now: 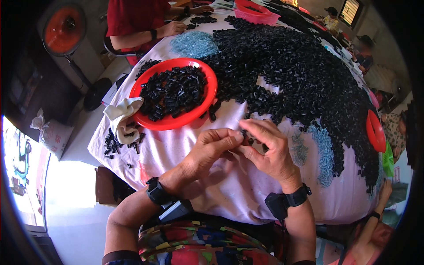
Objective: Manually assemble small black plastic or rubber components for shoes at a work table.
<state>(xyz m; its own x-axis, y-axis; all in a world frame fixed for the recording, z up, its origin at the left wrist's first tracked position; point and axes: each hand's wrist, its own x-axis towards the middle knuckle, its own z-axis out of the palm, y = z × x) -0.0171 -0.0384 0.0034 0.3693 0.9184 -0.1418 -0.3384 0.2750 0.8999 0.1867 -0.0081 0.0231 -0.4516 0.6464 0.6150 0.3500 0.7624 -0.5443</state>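
My two hands meet above the near part of the cloth-covered table. My left hand (212, 148) is closed, thumb pressed to forefinger; whatever is in that pinch is too small to make out. Beside it, my right hand (271, 150) curls its fingers, with small black plastic pieces (251, 141) showing between thumb and fingers. Left of my hands a red round tray (207, 108) holds many loose black pieces. Beyond my hands spreads a large heap of the same black pieces (265, 53).
Small pale-blue pieces lie in a far pile (194, 44) and a right-hand strip (324, 154). A white glove (121, 117) rests against the tray. Another red tray (375, 131) is at the right edge. A person in red (137, 22) works far left; another arm (375, 216) reaches in lower right.
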